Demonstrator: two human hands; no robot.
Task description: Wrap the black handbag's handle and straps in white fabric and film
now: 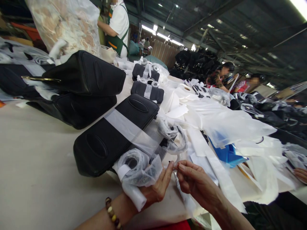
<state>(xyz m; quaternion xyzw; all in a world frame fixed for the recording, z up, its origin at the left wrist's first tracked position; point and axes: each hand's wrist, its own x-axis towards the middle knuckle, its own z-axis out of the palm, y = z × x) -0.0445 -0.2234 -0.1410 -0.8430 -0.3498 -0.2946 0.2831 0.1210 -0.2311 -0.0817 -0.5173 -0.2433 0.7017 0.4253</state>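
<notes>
My left hand (157,188), a bead bracelet on its wrist, is closed around a bundle of clear plastic wrap and rolled white paper (135,172) at the near end of a black handbag (115,134). A white paper band crosses the bag's side. My right hand (195,183) pinches a thin strip of white wrapping (178,179) between thumb and fingers, right beside my left thumb. Both hands hover over the near table edge.
More black handbags (83,75) are stacked at left and farther back (146,91). White tissue sheets and plastic bags (216,121) cover the table's right side, over a blue object (226,153). A person in a green apron (117,25) stands behind; others sit at right.
</notes>
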